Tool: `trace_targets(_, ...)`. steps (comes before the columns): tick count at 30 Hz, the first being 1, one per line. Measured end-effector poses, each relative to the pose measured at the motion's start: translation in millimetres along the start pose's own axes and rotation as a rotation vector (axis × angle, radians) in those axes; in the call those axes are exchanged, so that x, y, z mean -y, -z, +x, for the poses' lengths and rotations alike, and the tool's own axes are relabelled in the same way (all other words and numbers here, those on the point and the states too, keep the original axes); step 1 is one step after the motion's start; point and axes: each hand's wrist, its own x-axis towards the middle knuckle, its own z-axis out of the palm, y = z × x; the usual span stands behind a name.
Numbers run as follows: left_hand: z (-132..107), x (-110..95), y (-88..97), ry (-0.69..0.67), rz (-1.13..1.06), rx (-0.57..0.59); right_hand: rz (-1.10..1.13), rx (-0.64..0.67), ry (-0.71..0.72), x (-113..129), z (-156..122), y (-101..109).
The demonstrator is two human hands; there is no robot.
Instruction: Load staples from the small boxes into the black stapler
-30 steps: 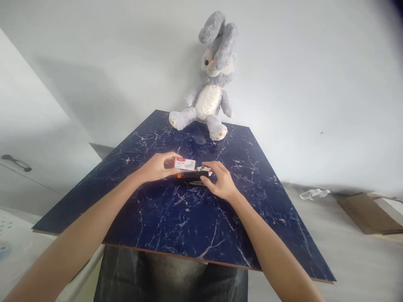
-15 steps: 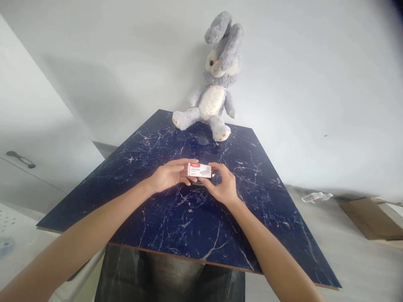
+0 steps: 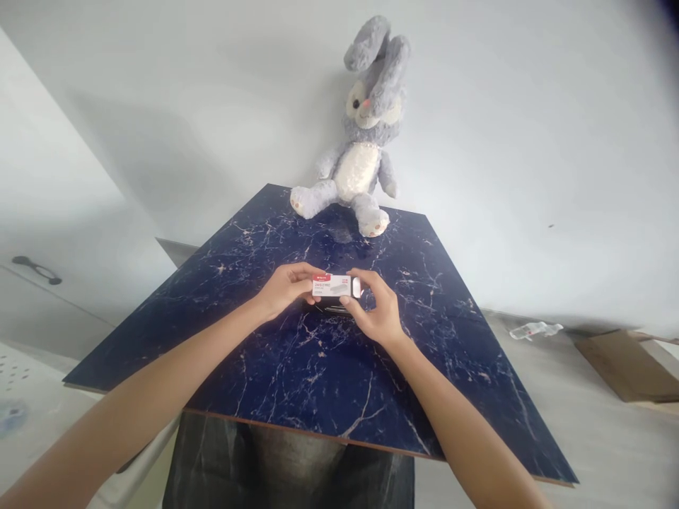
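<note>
A small white box [image 3: 333, 285] with a red stripe is held between both my hands, just above the dark blue marble tabletop [image 3: 297, 367]. My left hand [image 3: 283, 288] pinches its left end with curled fingers. My right hand [image 3: 378, 311] grips its right end, thumb under, fingers over the top. A black stapler [image 3: 325, 305] lies on the table right beneath the box, mostly hidden by my hands.
A grey plush rabbit [image 3: 363, 134] sits at the table's far edge against the white wall. On the floor to the right lie a clear plastic bottle [image 3: 532, 329] and a flat cardboard piece [image 3: 620, 364]. A white cabinet with a dark handle [image 3: 36, 269] stands at left.
The box has been lifted off the stapler and my right hand has closed on its right end. The box has turned slightly, its long side now facing me.
</note>
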Motion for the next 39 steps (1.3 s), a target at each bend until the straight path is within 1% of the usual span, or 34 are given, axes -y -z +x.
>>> trace_targets(3,0.3,-1.3,2.0,-0.007,-0.091,-0.055,0.008,0.004,0.045,-1.2,1.5,-0.3)
trace_targets(8,4.7,6.1,7.5,-0.037,-0.23,-0.163,-0.001,0.006,0.048,-7.4,5.0,2.2)
trace_targets(11,7.0,10.2,9.7,-0.05,-0.229,-0.181,-0.027,0.012,0.061,-12.8,6.1,3.9)
trace_targets(16,5.3,7.8,7.1,-0.083,-0.16,-0.177,-0.146,-0.035,0.216,-9.9,5.4,3.0)
trace_targets(18,3.6,6.0,5.0,-0.087,-0.129,-0.168,-0.212,-0.047,0.232,-6.3,4.8,1.5)
trace_targets(21,2.0,5.2,2.9,-0.089,-0.089,-0.166,-0.241,-0.073,0.216,-2.3,4.3,-1.0)
trace_targets(25,2.2,7.1,3.3,-0.103,-0.059,-0.157,-0.17,-0.081,0.151,1.8,5.1,-1.3)
trace_targets(27,2.4,7.9,4.3,-0.107,-0.054,-0.144,-0.124,-0.066,0.114,3.7,5.6,0.1)
trace_targets(30,2.3,7.9,5.9,-0.084,-0.052,-0.117,-0.061,-0.022,0.098,4.8,6.1,2.7)
trace_targets(35,2.2,5.4,7.6,-0.073,-0.08,-0.126,-0.005,0.004,0.083,3.4,6.0,5.0)
trace_targets(39,2.3,4.9,6.6,-0.024,-0.134,-0.079,0.026,-0.02,0.03,4.5,6.7,6.2)
